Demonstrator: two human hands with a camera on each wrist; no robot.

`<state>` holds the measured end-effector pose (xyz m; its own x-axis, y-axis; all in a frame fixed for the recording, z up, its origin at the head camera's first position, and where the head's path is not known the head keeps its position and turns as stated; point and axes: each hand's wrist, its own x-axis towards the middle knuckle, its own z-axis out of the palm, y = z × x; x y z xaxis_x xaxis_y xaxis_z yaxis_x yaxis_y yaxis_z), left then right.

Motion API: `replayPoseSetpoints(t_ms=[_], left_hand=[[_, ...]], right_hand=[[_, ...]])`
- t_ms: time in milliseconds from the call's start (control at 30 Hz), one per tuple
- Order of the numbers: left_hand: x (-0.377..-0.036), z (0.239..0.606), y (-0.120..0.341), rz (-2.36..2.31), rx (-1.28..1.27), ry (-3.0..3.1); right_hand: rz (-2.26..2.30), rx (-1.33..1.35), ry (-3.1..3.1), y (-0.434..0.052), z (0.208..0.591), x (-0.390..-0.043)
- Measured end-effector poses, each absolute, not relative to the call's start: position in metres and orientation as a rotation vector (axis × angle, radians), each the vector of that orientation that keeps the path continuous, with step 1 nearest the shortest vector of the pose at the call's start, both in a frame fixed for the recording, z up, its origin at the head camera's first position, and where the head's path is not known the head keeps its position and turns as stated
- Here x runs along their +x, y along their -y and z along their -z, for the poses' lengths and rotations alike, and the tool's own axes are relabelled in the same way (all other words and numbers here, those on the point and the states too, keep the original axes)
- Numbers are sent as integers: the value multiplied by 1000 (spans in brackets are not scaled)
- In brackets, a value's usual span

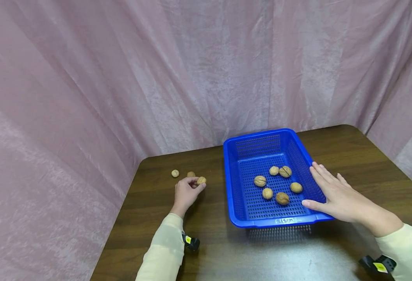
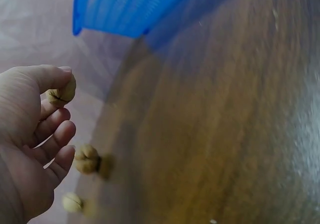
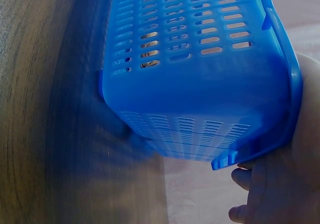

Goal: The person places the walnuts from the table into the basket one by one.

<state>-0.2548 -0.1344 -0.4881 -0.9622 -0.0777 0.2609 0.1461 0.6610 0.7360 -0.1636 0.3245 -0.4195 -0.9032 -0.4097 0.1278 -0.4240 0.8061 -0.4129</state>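
My left hand [image 1: 188, 189] pinches a walnut [image 1: 201, 180] between thumb and forefinger just over the dark wooden table [image 1: 206, 234]; the left wrist view shows the same walnut [image 2: 62, 91] at the fingertips [image 2: 60, 77]. Two more walnuts [image 1: 175, 173] [image 1: 191, 174] lie on the table just beyond that hand. A blue perforated basket [image 1: 232, 195] stands to the right and holds several walnuts [image 1: 282, 198]. My right hand [image 1: 329, 191] rests flat on the basket's right rim, fingers straight and thumb along the near corner. The right wrist view shows the basket wall [image 3: 200, 59] close up.
A pink curtain [image 1: 121, 78] hangs close behind and to both sides of the table. The table's left edge [image 1: 121, 210] runs just left of the loose walnuts. Bare wood lies in front of the basket.
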Motion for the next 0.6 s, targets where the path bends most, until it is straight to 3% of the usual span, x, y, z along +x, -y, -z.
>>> replayPoseSetpoints(t_ms=[600], left_hand=[[-244,393,69,1203,-560,2478]], right_hand=[[-698,686,2969,-325,418,-163]])
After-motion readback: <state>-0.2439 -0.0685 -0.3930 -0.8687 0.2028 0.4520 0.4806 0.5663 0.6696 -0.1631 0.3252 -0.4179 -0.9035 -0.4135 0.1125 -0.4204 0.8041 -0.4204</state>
